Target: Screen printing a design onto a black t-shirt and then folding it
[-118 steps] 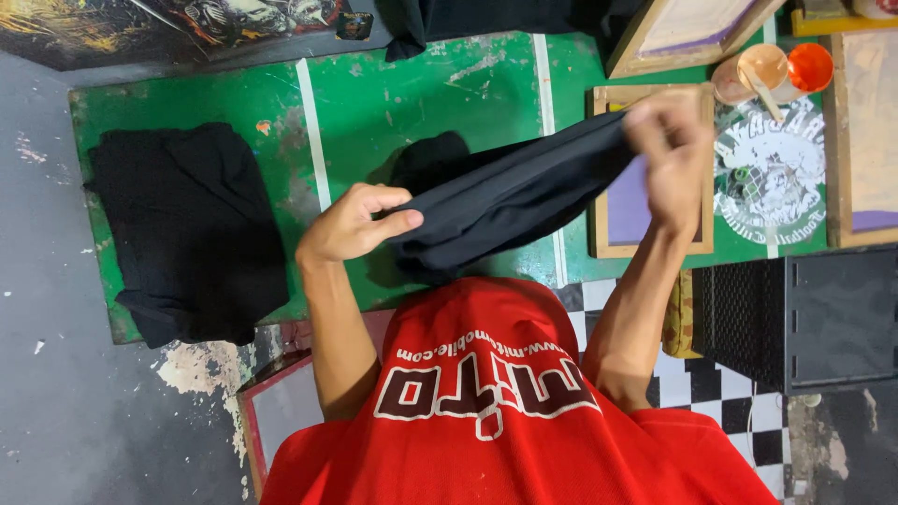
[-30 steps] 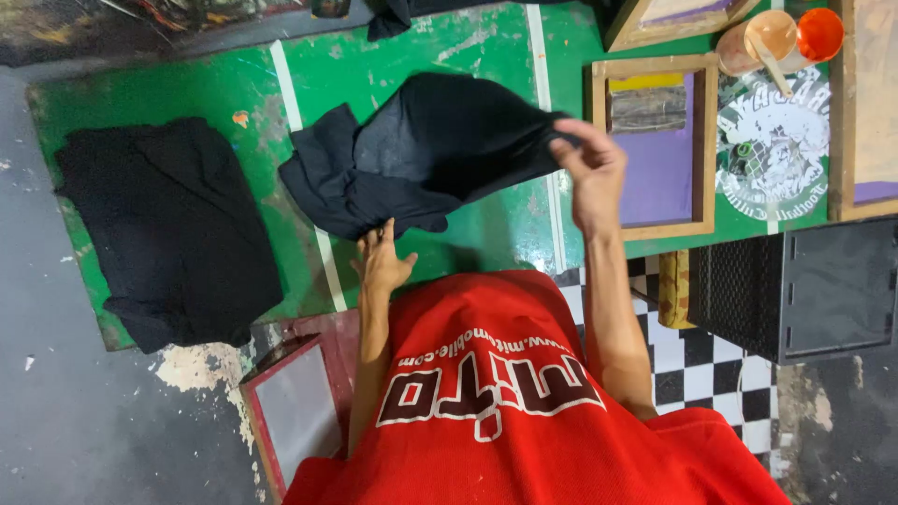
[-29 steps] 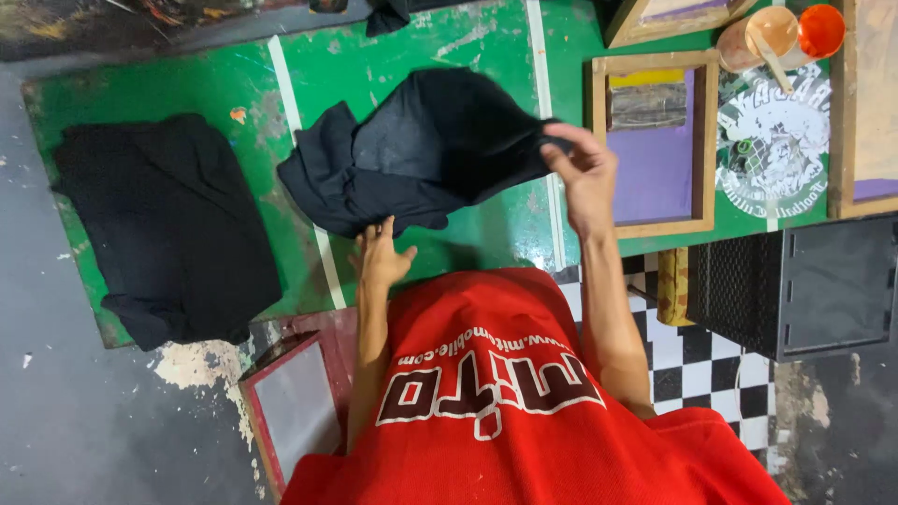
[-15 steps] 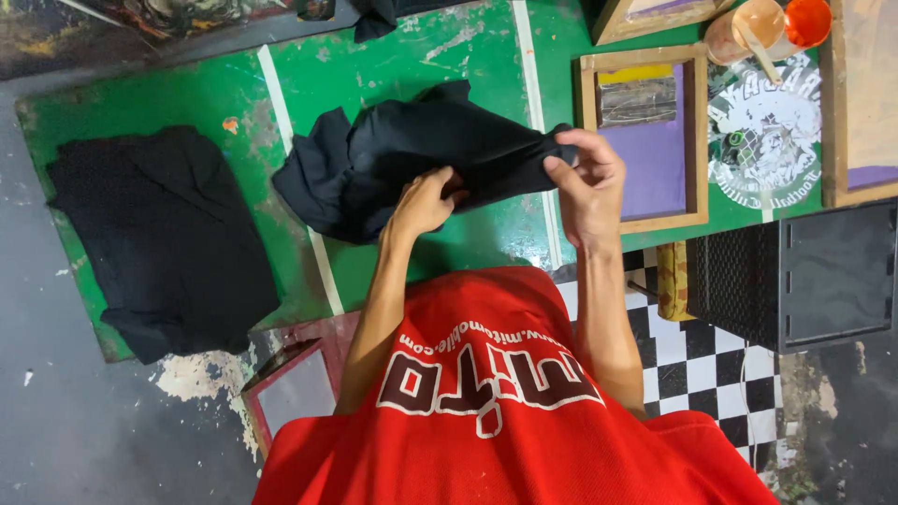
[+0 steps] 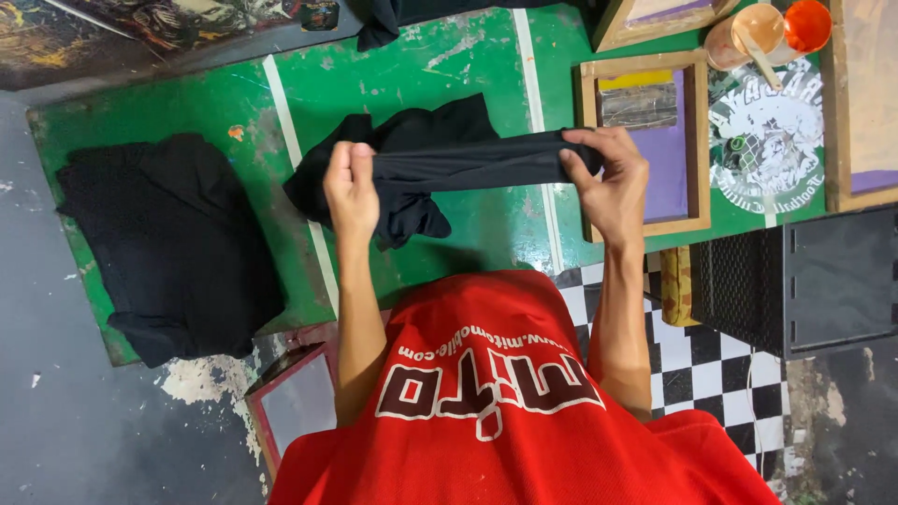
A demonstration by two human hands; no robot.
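Hands, my left hand (image 5: 353, 192) and right hand (image 5: 610, 178), are pinching shut on the stretched black cotton garment (image 5: 440, 164), keeping its edge taut above the green table (image 5: 449, 65).

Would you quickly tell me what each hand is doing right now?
Left hand: closed on one end of the black garment, held stretched above the green table.
Right hand: closed on the other end.

Top edge cuts off a black cloth (image 5: 393, 14) and wooden frame (image 5: 655, 19).
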